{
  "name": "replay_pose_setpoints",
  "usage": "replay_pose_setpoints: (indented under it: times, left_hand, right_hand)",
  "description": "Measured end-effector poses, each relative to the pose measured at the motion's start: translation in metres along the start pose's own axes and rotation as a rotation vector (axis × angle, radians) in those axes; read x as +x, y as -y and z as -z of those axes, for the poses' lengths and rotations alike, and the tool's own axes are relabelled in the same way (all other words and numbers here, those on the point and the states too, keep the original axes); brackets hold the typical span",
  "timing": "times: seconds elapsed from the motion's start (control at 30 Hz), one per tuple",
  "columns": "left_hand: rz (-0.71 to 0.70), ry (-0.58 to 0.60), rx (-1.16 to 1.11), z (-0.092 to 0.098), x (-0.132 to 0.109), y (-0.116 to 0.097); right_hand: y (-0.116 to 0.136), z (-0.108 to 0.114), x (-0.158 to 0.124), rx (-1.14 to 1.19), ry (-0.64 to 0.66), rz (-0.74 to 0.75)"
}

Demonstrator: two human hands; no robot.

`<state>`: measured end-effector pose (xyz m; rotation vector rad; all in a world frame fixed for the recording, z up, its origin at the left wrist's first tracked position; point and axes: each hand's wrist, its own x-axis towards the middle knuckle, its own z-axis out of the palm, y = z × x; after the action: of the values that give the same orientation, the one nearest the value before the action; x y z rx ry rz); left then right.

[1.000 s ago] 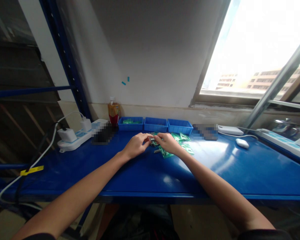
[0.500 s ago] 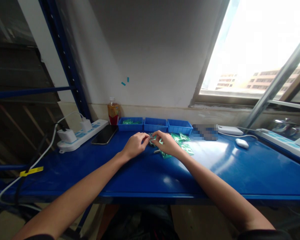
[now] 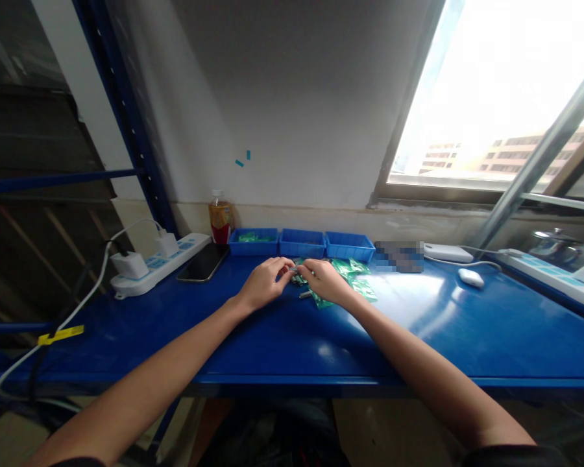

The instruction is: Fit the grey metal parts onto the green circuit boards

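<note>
Blue counter: left hand and right hand pinch one small part, details unclear, near green packets.

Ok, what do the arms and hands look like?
The left hand and right hand are ungloved, and no watch or bracelet shows. Both forearms are bare; a dark left sleeve and a dark right sleeve just show at the bottom of the picture.

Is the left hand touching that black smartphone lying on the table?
Apart: the head view shows a strip of blue tabletop between the left hand and the black smartphone.
</note>
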<state>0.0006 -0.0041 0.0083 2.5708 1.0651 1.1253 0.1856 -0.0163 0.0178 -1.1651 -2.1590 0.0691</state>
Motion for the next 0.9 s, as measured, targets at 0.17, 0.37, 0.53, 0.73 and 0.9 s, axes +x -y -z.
replay_pose_setpoints:
  times: [0.17, 0.37, 0.53, 0.73, 0.9]
  left_hand:
    - [0.000, 0.001, 0.023, 0.0010, 0.0015, 0.0013]
    - [0.020, 0.057, 0.020, 0.0019, 0.0009, -0.0001]
    - [0.024, 0.021, -0.059, 0.0003, -0.0010, -0.0014]
    - [0.006, -0.001, -0.036, 0.0001, -0.0005, -0.0013]
    - [0.006, 0.003, -0.010, 0.0013, 0.0005, -0.0007]
  right_hand:
    - [-0.0023, -0.0012, -0.0014, 0.045, -0.011, 0.006]
    - [-0.0018, -0.0011, -0.0031, 0.061, -0.012, 0.053]
    - [-0.0018, -0.0017, -0.0014, 0.021, -0.045, 0.033]
    - [-0.0027, -0.0025, -0.0007, 0.002, -0.038, 0.044]
    - [-0.0013, -0.0006, -0.0028, 0.078, -0.023, 0.055]
